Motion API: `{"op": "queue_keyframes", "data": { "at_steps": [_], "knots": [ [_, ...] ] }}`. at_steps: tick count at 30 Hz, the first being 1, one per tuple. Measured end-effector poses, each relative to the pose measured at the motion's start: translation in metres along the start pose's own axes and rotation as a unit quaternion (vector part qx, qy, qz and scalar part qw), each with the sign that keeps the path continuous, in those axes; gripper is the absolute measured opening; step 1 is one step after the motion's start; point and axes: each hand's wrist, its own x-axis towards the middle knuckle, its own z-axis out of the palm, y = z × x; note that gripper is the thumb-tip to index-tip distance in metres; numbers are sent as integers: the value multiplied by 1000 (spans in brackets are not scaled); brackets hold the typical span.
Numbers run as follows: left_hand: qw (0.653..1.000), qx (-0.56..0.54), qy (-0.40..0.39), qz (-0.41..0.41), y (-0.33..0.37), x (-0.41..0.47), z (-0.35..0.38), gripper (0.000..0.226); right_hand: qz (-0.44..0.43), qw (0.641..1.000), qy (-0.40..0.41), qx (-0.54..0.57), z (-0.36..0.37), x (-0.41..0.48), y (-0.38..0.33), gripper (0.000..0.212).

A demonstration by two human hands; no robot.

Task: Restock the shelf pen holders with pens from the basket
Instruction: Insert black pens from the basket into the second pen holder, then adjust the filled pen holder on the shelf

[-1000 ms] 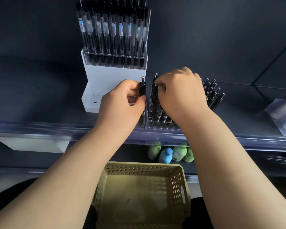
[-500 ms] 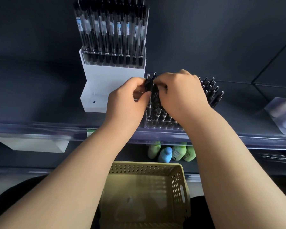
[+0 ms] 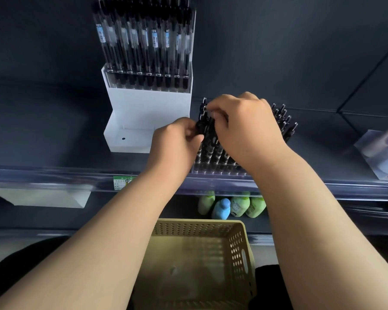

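shelf (image 3: 43, 135) up top, basket (image 3: 197, 223) below it; white pen holder (image 3: 148, 108) stocked, clear pen holder (image 3: 213, 170) just right of it; left hand (image 3: 173, 146) grips pen bundle (image 3: 203, 128) over the clear one, right hand (image 3: 249, 128) pinches its top end

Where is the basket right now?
In the head view the basket sits bottom centre, below the shelf edge and just in front of the green and blue bottles standing under that edge.
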Motion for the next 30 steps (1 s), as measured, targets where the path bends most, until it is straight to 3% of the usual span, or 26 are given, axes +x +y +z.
{"op": "queue_keyframes", "data": {
  "at_steps": [24,30],
  "knots": [
    [993,118,-22,16,3,0,7,19,-40,993,106,44,-3,-8,9,23],
    [988,135,-72,17,-6,3,5,27,-31,991,121,51,-14,-10,17,21]
  ]
}}
